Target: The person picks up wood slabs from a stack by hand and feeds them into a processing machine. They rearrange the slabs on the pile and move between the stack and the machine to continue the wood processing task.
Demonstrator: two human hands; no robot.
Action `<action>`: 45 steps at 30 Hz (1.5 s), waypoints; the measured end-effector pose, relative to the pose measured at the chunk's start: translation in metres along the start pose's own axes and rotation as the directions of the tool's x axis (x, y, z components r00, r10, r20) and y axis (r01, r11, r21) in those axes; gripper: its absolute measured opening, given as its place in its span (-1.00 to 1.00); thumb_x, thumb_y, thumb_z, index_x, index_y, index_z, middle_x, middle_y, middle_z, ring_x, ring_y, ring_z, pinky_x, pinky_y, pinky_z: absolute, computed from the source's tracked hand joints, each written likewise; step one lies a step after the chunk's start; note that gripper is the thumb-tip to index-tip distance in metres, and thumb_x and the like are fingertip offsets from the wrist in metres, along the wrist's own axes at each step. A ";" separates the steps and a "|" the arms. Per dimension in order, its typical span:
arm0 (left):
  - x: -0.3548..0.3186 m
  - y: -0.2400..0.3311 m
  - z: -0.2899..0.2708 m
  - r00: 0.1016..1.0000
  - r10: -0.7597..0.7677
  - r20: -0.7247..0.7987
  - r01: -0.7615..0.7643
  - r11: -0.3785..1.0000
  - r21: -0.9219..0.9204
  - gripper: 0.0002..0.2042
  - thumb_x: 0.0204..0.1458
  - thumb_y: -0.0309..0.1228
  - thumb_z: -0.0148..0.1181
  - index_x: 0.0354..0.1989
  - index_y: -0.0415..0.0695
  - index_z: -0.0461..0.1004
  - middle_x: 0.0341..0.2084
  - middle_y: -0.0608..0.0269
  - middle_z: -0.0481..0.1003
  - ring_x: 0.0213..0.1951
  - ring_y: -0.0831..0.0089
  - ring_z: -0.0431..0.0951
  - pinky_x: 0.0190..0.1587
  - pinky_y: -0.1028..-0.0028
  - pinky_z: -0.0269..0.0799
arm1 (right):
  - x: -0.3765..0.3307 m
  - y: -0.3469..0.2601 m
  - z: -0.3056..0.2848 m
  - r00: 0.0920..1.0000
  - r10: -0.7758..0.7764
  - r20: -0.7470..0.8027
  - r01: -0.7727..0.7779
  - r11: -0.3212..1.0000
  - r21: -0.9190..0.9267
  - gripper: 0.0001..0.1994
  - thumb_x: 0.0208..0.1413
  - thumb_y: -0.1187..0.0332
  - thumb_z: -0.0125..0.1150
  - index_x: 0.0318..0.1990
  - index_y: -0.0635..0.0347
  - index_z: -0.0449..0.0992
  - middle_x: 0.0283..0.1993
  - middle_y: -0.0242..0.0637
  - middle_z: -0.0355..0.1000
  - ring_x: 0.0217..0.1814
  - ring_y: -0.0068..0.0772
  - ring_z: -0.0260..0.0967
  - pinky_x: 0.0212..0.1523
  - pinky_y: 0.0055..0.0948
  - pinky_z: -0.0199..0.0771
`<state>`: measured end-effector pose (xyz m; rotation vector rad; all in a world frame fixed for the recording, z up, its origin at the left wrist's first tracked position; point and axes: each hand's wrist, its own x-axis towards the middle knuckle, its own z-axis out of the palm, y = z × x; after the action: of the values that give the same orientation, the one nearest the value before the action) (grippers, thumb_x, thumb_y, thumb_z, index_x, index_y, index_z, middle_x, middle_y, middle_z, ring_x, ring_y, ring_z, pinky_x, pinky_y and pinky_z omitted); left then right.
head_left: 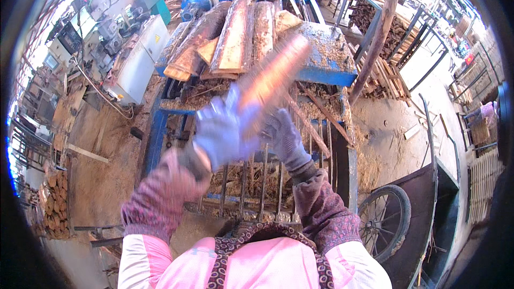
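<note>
A bark-edged wood slab (278, 69), smeared by motion, slants up and to the right in front of me. My left hand (222, 128), in a blue-grey work glove, is closed on its near end; the exact finger positions are blurred. My right hand (286, 139), gloved alike, is curled against the slab's lower right side, its fingertips partly hidden by the wood. Beyond the slab, several bark-covered slabs (233, 35) lie side by side on a blue metal machine table (329, 72) strewn with sawdust.
Below my hands is a grate of metal bars (262, 182) with wood scraps under it. Two thin sticks (310, 123) lean across its right side. An upright log post (377, 43) stands right of the table. A cart wheel (384, 222) is at lower right, a grey cabinet (140, 61) at left.
</note>
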<state>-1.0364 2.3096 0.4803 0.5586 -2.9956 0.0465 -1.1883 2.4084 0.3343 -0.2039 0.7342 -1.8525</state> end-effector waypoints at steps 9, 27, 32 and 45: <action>-0.155 0.130 0.144 0.884 0.373 -0.281 -0.454 0.827 -0.330 -0.43 -0.02 -0.25 0.13 0.26 0.38 0.25 0.25 -0.08 0.17 0.04 -0.01 0.43 -0.03 0.18 0.46 | -0.190 0.051 -0.095 0.876 -0.224 -0.428 0.121 0.959 -0.255 -0.49 0.14 0.09 0.19 0.12 0.26 0.33 -0.03 -0.27 0.41 -0.06 -0.35 0.41 -0.05 -0.34 0.47; -0.186 0.080 0.131 0.977 -0.084 -0.193 0.036 0.970 -0.240 -0.21 -0.34 -0.27 0.32 0.25 0.21 0.26 0.26 -0.15 0.15 -0.08 0.00 0.50 -0.04 0.18 0.45 | -0.042 0.127 -0.063 0.963 -0.228 0.146 0.269 0.754 -0.599 -0.71 0.18 0.11 0.15 -0.41 0.13 0.55 -0.54 -0.57 0.35 -0.54 -0.67 0.21 -0.54 -0.55 0.20; -0.151 0.069 0.125 0.991 -0.112 -0.069 0.093 0.967 -0.235 -0.17 -0.37 -0.28 0.32 0.28 0.25 0.23 0.29 -0.11 0.10 -0.13 0.00 0.50 -0.11 0.15 0.47 | -0.024 0.099 -0.075 0.970 0.053 0.237 -0.018 0.989 -0.149 -0.81 0.17 0.27 0.14 -0.23 0.21 0.43 -0.41 -0.48 0.36 -0.48 -0.55 0.24 -0.46 -0.46 0.27; -0.075 0.018 0.189 0.984 -0.174 0.026 0.175 0.950 -0.257 -0.25 -0.19 -0.25 0.27 0.29 0.34 0.17 0.32 -0.10 0.05 -0.32 -0.01 0.56 -0.33 0.12 0.51 | 0.033 -0.009 0.031 0.999 -0.021 -0.048 0.005 0.944 -0.329 -0.51 0.12 -0.01 0.17 0.03 0.18 0.37 -0.14 -0.23 0.45 -0.15 -0.36 0.42 -0.08 -0.27 0.41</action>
<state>-0.9894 2.3444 0.2843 0.7868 -2.8747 -0.3532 -1.1936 2.3691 0.3575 -0.3782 1.0794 -1.7433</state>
